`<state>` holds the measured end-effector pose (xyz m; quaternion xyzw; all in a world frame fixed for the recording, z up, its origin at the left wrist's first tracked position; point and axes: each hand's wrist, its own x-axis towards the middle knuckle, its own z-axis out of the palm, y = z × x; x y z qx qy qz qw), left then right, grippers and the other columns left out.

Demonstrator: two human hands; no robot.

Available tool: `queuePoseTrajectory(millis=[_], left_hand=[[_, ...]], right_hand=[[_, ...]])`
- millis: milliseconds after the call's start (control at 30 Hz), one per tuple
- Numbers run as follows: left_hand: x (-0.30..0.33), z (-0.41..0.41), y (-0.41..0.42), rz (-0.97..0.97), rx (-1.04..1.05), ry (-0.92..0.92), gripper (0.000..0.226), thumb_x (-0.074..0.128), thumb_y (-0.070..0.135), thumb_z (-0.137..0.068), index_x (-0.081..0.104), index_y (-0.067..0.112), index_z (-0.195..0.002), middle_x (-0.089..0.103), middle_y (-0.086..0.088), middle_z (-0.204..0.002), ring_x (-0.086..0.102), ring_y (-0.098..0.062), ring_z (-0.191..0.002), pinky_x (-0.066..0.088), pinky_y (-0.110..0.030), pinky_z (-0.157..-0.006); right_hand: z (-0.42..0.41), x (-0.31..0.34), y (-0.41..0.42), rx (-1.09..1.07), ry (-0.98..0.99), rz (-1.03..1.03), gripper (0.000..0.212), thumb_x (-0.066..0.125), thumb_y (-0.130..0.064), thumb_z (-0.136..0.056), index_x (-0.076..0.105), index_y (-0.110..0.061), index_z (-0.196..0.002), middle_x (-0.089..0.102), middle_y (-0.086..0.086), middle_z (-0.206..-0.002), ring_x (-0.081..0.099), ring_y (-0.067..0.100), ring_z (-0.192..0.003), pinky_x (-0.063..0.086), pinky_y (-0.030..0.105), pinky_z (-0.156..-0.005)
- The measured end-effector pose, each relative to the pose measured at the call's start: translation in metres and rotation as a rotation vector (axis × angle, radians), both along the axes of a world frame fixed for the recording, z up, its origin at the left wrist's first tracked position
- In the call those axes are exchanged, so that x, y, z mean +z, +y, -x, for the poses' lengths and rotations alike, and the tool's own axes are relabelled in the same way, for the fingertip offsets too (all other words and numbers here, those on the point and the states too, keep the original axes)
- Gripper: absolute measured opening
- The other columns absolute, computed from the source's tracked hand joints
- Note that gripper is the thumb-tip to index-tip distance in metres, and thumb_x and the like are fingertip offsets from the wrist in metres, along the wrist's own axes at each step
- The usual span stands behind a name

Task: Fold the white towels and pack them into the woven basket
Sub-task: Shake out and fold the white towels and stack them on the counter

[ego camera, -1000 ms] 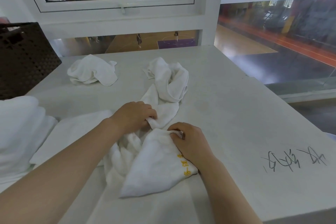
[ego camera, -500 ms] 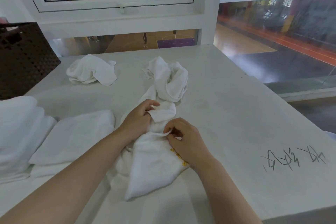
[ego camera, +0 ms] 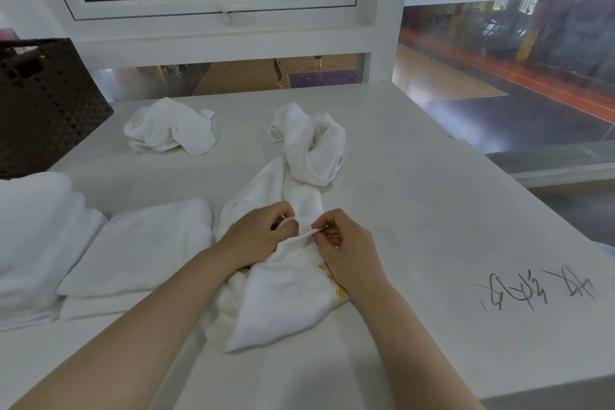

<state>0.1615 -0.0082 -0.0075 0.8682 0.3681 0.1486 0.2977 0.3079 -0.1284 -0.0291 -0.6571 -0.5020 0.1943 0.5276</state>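
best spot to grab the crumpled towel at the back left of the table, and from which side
Judging by its pose, take the crumpled towel by the loose flap hanging off its front-right edge, coming from the near side. That flap lies flatter on the table and sticks out from the bunched mound, so fingers could probably pinch a single layer there; the woven basket crowds its left.

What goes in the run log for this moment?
step: finding towel edge | left hand: pinches towel | right hand: pinches towel | basket: far left
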Motion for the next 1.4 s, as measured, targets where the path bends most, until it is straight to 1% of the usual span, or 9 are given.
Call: queuePoseTrajectory(millis=[100,267,333,400,467,700,1000,1267,1400], left_hand=[[0.001,-0.001,-0.003,0.055,0.122,-0.186,0.04,0.046,0.035,-0.101,0.038,0.015,-0.068,0.037,0.009,-0.058,0.034,-0.007,-0.055,0.03,-0.031,-0.059],[-0.005,-0.002,-0.012,0.089,0.089,-0.21,0.048,0.047,0.046,-0.1,0.036,0.019,-0.061,0.032,0.007,-0.053,0.033,-0.009,-0.052,0.029,-0.032,-0.057],[-0.009,0.0,-0.013,0.038,0.087,-0.229,0.04,0.047,0.043,-0.1,0.047,0.022,-0.066,0.04,0.008,-0.053,0.038,-0.007,-0.052,0.033,-0.031,-0.057],[-0.01,0.002,-0.013,0.031,0.061,-0.243,0.017,0.049,0.039,-0.1,0.064,0.036,-0.092,0.057,0.006,-0.062,0.05,-0.009,-0.057,0.042,-0.029,-0.061],[-0.01,0.005,-0.014,0.024,0.026,-0.244,0.016,0.052,0.037,-0.099,0.066,0.041,-0.104,0.068,0.006,-0.076,0.06,-0.01,-0.068,0.047,-0.027,-0.067],[-0.007,0.006,-0.018,0.0,-0.028,-0.329,0.011,0.06,0.03,-0.096,0.068,0.034,-0.091,0.065,0.011,-0.09,0.062,-0.014,-0.086,0.049,-0.026,-0.077],[-0.005,0.007,-0.023,0.105,-0.066,-0.35,0.018,0.054,0.022,-0.099,0.065,0.033,-0.09,0.056,0.013,-0.065,0.046,-0.006,-0.055,0.038,-0.019,-0.054],[0.007,0.004,-0.025,0.225,-0.108,-0.353,0.029,0.061,0.007,-0.093,0.058,0.028,-0.112,0.065,0.01,-0.077,0.054,-0.004,-0.06,0.042,-0.017,-0.053],[0.009,0.004,-0.022,0.097,-0.13,-0.27,0.023,0.064,0.012,-0.093,0.071,0.026,-0.11,0.067,0.021,-0.076,0.059,0.005,-0.063,0.041,-0.008,-0.06]], right_hand=[[0.0,-0.001,0.0,0.009,-0.013,-0.007,0.02,0.061,0.0,-0.086,0.064,-0.02,-0.088,0.067,-0.014,-0.09,0.061,0.0,-0.086,0.045,0.008,-0.077],[0.001,-0.003,0.002,0.014,-0.111,-0.087,0.03,0.065,0.003,-0.081,0.062,-0.027,-0.083,0.061,-0.013,-0.092,0.06,0.006,-0.085,0.045,0.01,-0.075],[0.002,-0.002,0.002,-0.007,-0.095,-0.077,0.03,0.064,0.001,-0.083,0.061,-0.029,-0.085,0.062,-0.013,-0.091,0.059,0.006,-0.083,0.045,0.01,-0.074],[0.004,0.0,0.001,-0.019,-0.025,-0.059,0.03,0.064,-0.001,-0.084,0.058,-0.03,-0.09,0.063,-0.013,-0.089,0.059,0.005,-0.08,0.045,0.01,-0.073],[0.006,0.002,0.001,-0.027,0.038,-0.069,0.031,0.065,-0.003,-0.085,0.056,-0.031,-0.094,0.063,-0.013,-0.088,0.06,0.005,-0.079,0.046,0.01,-0.073],[0.01,0.007,0.0,-0.051,0.056,-0.132,0.033,0.066,-0.003,-0.087,0.054,-0.034,-0.093,0.065,-0.016,-0.089,0.064,0.004,-0.086,0.048,0.01,-0.076],[0.01,0.006,0.0,-0.035,-0.037,-0.164,0.017,0.064,-0.004,-0.089,0.06,-0.018,-0.097,0.065,-0.019,-0.091,0.063,-0.002,-0.093,0.044,0.006,-0.08],[0.009,0.006,-0.001,-0.025,0.034,-0.164,0.027,0.066,-0.002,-0.088,0.054,-0.026,-0.096,0.066,-0.007,-0.099,0.068,0.001,-0.089,0.051,0.012,-0.078],[0.009,0.007,-0.001,0.006,0.069,-0.168,0.025,0.065,-0.002,-0.089,0.053,-0.024,-0.093,0.066,-0.003,-0.094,0.069,0.006,-0.086,0.051,0.013,-0.075]])
